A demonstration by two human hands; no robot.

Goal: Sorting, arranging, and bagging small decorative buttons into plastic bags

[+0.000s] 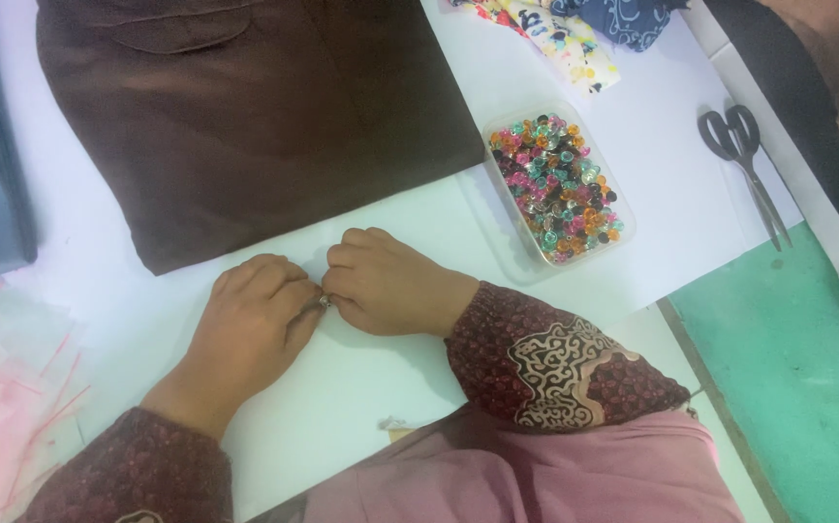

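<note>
Matt brown cloth is lying soft and faintly napped on the smooth white tabletop. Glossy beads are glinting in a clear plastic tray, dark metal scissors are shining dully, and thin crinkled plastic film is catching light.

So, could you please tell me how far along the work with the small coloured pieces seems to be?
Done: nothing finished shows on the white table. In hand: the left hand and right hand pinch one small metallic piece between their fingertips. Left: the clear tray is full of coloured pieces; scissors lie untouched.
</note>
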